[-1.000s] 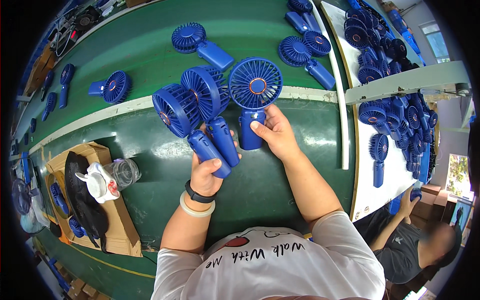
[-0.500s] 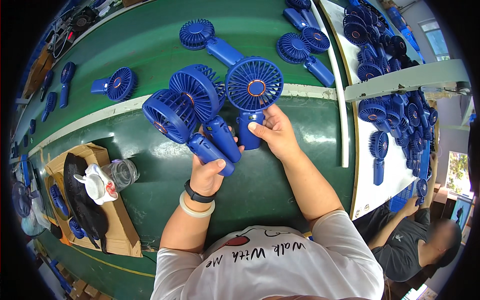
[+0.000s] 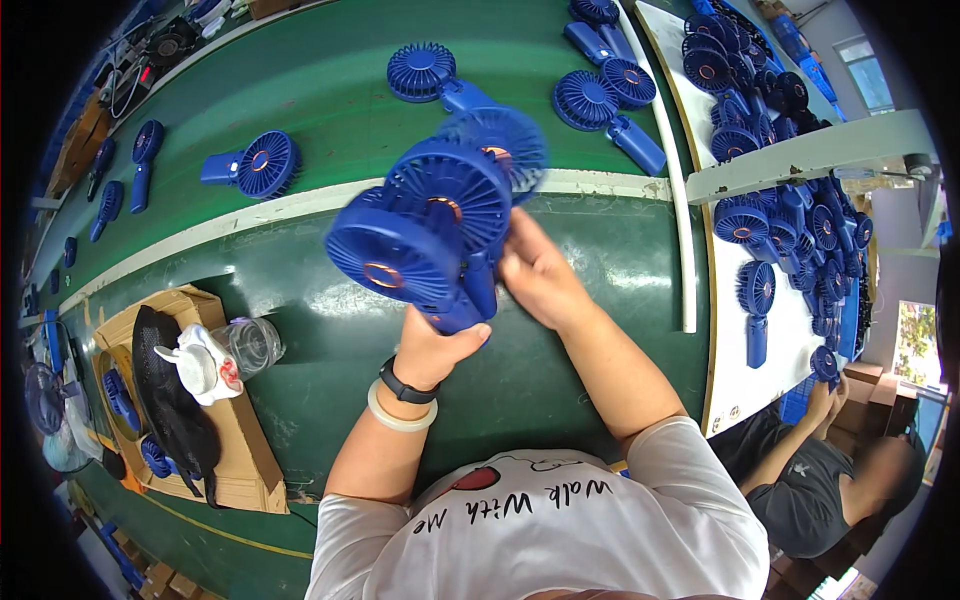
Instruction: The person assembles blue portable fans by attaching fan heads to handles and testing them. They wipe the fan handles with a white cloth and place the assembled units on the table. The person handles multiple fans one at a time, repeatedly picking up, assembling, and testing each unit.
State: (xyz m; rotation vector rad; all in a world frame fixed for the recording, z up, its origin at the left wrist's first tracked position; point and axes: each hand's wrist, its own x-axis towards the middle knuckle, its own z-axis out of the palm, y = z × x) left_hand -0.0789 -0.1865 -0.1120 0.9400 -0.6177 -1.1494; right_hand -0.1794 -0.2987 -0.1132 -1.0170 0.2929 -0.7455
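Two blue handheld fans are bunched in my left hand (image 3: pixel 440 345), which is closed around their handles. The nearer fan (image 3: pixel 385 255) partly covers the second fan (image 3: pixel 448 195). Behind them shows the motion-blurred head of a third fan (image 3: pixel 515 145); its handle is mostly hidden. My right hand (image 3: pixel 545 275) is closed at that handle, right beside the fans in my left hand, with its fingertips partly covered. Just beyond, another blue fan (image 3: pixel 420 72) lies on the green belt (image 3: pixel 330 100).
More fans, including one (image 3: pixel 265 165) at left, lie on the belt. A cardboard tray (image 3: pixel 245 430) at left holds a black mesh item, a white cup and a clear jar. At right, many fans are heaped on a white board (image 3: pixel 735 370); a person (image 3: pixel 830 490) handles one there.
My left hand has brought its two fans up and right, against the third fan, which has tilted. The fans lying on the belt have shifted right. The co-worker's hands have moved slightly.
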